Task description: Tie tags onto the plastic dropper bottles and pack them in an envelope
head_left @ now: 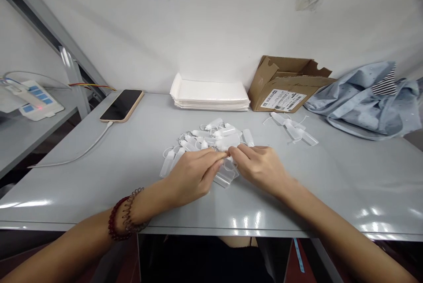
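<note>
My left hand [196,172] and my right hand [259,165] meet at the front of a loose pile of small translucent plastic tags [198,135] with thin white loops. Both hands are closed, their fingertips pinched together almost touching. A translucent tag [225,178] shows just below the fingertips and seems to be the piece they hold; the pinched part itself is hidden by the fingers. Away to the right, several more tags [294,130] with loose strings lie in a separate small group.
Behind the pile stands a stack of white envelopes [211,96], beside an open cardboard box [280,91] with a label. Bunched blue cloth [366,102] lies at the right. A phone [122,105] with a white cable [89,153] rests on the grey table [99,186] at the left.
</note>
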`<state>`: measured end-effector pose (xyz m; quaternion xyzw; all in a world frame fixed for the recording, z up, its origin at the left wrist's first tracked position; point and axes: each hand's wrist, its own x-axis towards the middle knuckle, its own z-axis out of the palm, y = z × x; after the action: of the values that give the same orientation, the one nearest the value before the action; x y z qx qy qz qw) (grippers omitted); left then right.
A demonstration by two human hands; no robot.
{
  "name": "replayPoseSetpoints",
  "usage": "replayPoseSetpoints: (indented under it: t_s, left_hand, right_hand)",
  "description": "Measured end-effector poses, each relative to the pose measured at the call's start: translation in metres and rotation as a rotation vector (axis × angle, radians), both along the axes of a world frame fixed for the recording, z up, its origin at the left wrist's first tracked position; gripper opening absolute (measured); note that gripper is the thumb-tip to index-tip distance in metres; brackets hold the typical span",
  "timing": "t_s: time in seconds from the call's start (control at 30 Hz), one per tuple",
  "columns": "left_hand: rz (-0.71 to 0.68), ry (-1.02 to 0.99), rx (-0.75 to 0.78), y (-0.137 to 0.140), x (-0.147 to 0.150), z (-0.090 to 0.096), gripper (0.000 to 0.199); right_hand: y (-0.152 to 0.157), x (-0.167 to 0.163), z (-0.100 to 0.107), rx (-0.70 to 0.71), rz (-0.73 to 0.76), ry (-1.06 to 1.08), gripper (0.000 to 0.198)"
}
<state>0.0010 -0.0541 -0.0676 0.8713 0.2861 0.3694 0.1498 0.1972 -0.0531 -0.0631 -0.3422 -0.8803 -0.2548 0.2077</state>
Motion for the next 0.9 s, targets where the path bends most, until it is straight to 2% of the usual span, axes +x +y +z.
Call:
replayPoseSetpoints:
  t_s: [0.13,0.3,0.47,0.57,0.63,0.77,0.83,0.9]
  left_hand:
    - [0.018,-0.063,-0.116,-0.001,0.0,0.007,0.021]
    - [0.002,-0.085,-0.169,-0.002,0.001,0.008,0.017]
    - [0.037,-0.056,-0.181,0.003,-0.001,0.008,0.014]
    - [0.11,-0.036,-0.215,0.009,-0.007,0.01,0.012]
    - [0.151,-0.011,-0.254,0.014,-0.012,0.011,0.013]
    - [0.189,0.039,-0.3,0.021,-0.017,0.011,0.018]
    - [0.208,0.07,-0.314,0.022,-0.018,0.01,0.019]
    - [0.228,0.101,-0.328,0.024,-0.017,0.009,0.02]
  right_hand:
    - [0.002,0.003,0.0,-0.02,0.02,0.051,0.025]
    - [0.001,0.001,-0.003,-0.061,0.035,0.067,0.023]
    - [0.008,0.007,-0.001,-0.256,0.061,0.147,0.013]
    - [0.021,0.026,0.004,-0.39,0.034,0.212,0.032]
    - [0.035,0.047,0.005,-0.435,-0.064,0.254,0.036]
    - [0.065,0.094,-0.005,-0.301,-0.359,0.358,0.035]
    - [0.078,0.112,-0.014,-0.261,-0.521,0.308,0.036]
    - [0.087,0.123,-0.024,-0.297,-0.673,0.222,0.038]
